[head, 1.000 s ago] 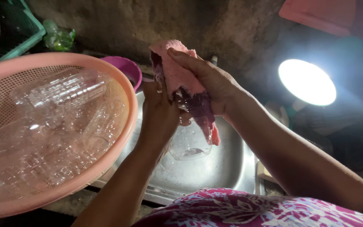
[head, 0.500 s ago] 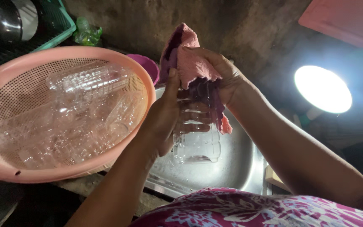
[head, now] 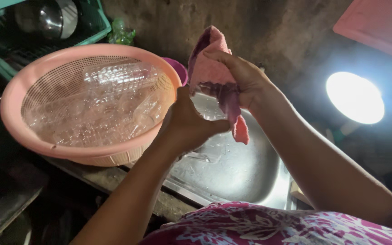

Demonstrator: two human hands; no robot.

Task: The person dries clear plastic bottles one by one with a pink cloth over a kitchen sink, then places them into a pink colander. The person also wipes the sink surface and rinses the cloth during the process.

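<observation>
Far left, top corner: green crate point(head: 97, 28) with a shiny metal pot point(head: 51, 18) inside, dim and partly out of view. Just right of that, against the rough dark wall: a clump of something green point(head: 122, 32), too blurred to tell what. Below and in front: round pink plastic basket point(head: 19, 86) with a meshed wall, propped on the counter edge beside the sink, filled with clear glasses point(head: 119, 79) lying on their sides and piled together. Peeking from behind the basket's far rim: a small magenta bowl point(head: 179, 71). Middle: left hand point(head: 189, 124) raised over the sink, fingers curled tight around a clear drinking glass point(head: 205, 111), mostly hidden behind palm and cloth, only a glint of its wall showing. Right against it: right hand point(head: 243, 79) gripping a pink cloth point(head: 214, 72), fingers folded over the top of the fabric, cloth pressed to the glass, its darker wet end hanging down past the left thumb. Underneath both hands: steel sink point(head: 232, 172), wet and shining, with another clear glass piece point(head: 199, 156) lying near its left wall. Further right: bright round lamp point(head: 355, 97) glaring against the dark. Top right corner: edge of a pink board or lid point(head: 377, 25). Bottom edge: flowered pink garment point(head: 268, 227).
</observation>
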